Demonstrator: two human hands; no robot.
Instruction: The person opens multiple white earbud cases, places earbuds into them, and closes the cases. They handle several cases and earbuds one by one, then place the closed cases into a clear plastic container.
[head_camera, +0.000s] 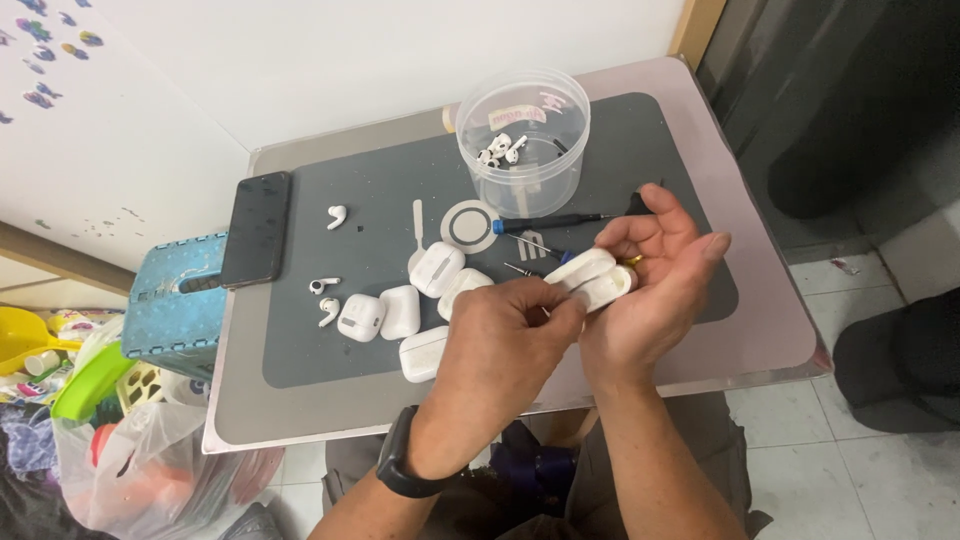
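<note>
- Right hand (655, 290): palm up, fingers cupped around an open white earbud case (592, 278), just in front of the tub (523, 140) and above the near right part of the grey mat (330, 350).
- Left hand (505, 335): fingertips pinched on the near edge of the same case; a black wristband (398, 462) sits on that wrist.
- Tub: clear, round, standing at the far edge of the mat, with small white earbud parts inside.
- Closed cases (400, 312): a cluster of white ones lies on the mat, near and to the left of the tub.
- Loose earbuds (337, 216): further left of the tub.
- Screwdriver (545, 222): blue-collared, lying just in front of the tub.
- Phone (257, 229): black, at the left edge of the surface (760, 330), well apart from the tub.
</note>
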